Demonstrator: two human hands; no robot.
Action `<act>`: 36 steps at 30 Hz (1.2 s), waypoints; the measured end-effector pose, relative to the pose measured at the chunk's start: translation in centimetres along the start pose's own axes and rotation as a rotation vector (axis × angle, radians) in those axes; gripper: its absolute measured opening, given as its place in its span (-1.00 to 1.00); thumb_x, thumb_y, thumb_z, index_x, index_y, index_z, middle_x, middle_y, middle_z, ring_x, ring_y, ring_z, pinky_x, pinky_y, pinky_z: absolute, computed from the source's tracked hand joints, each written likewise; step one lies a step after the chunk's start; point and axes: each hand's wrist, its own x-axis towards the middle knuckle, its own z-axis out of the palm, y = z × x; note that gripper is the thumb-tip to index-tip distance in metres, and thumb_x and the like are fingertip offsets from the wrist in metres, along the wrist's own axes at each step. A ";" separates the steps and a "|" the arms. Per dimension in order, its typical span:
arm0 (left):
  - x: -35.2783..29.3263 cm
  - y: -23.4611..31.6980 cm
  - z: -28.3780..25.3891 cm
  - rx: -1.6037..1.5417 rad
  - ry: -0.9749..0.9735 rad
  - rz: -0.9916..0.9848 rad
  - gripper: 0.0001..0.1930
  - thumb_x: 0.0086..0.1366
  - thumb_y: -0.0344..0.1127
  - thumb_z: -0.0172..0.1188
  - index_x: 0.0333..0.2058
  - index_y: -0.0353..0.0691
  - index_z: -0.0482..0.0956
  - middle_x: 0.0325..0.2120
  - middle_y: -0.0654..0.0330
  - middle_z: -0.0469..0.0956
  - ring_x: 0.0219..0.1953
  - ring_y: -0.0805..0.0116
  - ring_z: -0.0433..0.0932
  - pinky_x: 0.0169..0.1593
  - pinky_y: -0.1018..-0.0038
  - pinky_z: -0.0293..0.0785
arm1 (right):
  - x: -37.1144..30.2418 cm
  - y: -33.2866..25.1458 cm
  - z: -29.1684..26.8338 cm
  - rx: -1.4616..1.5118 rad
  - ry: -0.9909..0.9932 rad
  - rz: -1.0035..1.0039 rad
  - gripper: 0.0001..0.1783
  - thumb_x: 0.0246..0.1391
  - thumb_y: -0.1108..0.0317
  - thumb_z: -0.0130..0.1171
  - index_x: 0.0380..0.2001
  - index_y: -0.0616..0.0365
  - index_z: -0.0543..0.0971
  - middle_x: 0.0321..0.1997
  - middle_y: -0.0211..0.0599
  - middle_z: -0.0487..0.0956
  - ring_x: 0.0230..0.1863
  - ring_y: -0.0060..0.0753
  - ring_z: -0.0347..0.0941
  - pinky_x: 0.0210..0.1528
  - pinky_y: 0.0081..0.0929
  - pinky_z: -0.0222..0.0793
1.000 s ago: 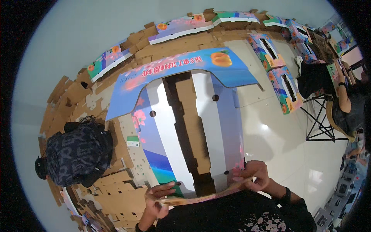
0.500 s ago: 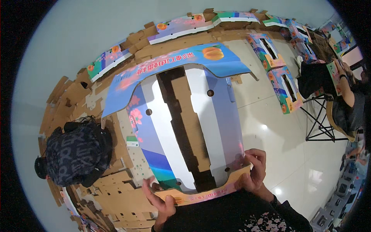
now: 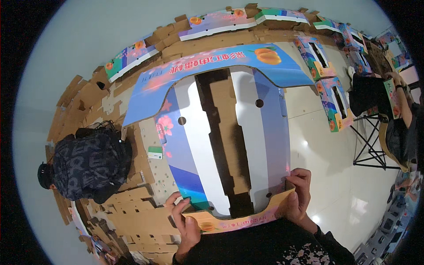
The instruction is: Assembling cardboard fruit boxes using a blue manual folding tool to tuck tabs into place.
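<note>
A printed cardboard fruit box (image 3: 198, 145) in blue, purple and white fills the middle of the view. A long dark opening runs between its two top flaps, showing brown cardboard inside. The far end panel (image 3: 207, 66) stands up and flares outward, with a peach picture on it. My left hand (image 3: 186, 223) grips the near left corner, thumb outside the yellow-orange near panel (image 3: 247, 223) and fingers over its edge. At the near right corner, my right hand (image 3: 299, 196) pinches the same panel between thumb and fingers.
Brown cardboard sheets (image 3: 137, 214) cover the floor at left, with a black backpack (image 3: 92, 163) and a dark cap (image 3: 45, 176) on them. Printed boxes (image 3: 316, 57) stand at the far right. Close by are a folding stool (image 3: 375, 143) and another person (image 3: 371, 95). Printed box pieces (image 3: 216, 24) line the wall.
The whole scene has shifted slightly right in view. The box's far panel looks a little more upright. My left fingers have shifted on the corner; both hands remain on the box.
</note>
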 end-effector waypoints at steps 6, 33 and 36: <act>-0.1 -1.1 0.6 -0.121 0.056 0.025 -0.57 0.41 -0.09 -0.06 0.08 -0.29 0.32 0.13 -0.09 0.18 0.08 0.14 0.26 0.20 0.19 0.16 | -0.1 0.7 0.1 0.013 -0.005 -0.001 -0.56 0.28 0.12 -0.01 -0.04 0.31 0.51 0.00 0.01 0.33 0.04 -0.16 0.28 0.11 -0.23 0.24; 7.1 5.3 0.3 0.910 -0.416 0.710 -0.66 0.29 -0.24 0.00 -0.02 -0.09 0.64 0.28 0.12 0.32 0.37 0.18 0.15 0.38 0.06 -0.05 | 3.4 -1.1 -0.2 -0.279 -0.170 -0.185 -0.66 0.12 0.23 0.24 -0.03 0.05 0.59 0.07 -0.06 0.28 0.13 -0.10 0.24 0.24 -0.11 0.17; 8.6 6.1 1.3 0.881 -0.670 0.790 -0.70 0.30 -0.11 0.10 -0.10 -0.05 0.66 0.10 0.27 0.52 0.35 0.38 0.26 0.39 0.06 -0.04 | 4.8 -3.3 -1.1 -0.693 -0.439 -0.484 -0.51 0.07 0.09 0.30 0.09 -0.11 0.60 0.12 -0.12 0.32 0.20 -0.13 0.23 0.36 0.04 0.07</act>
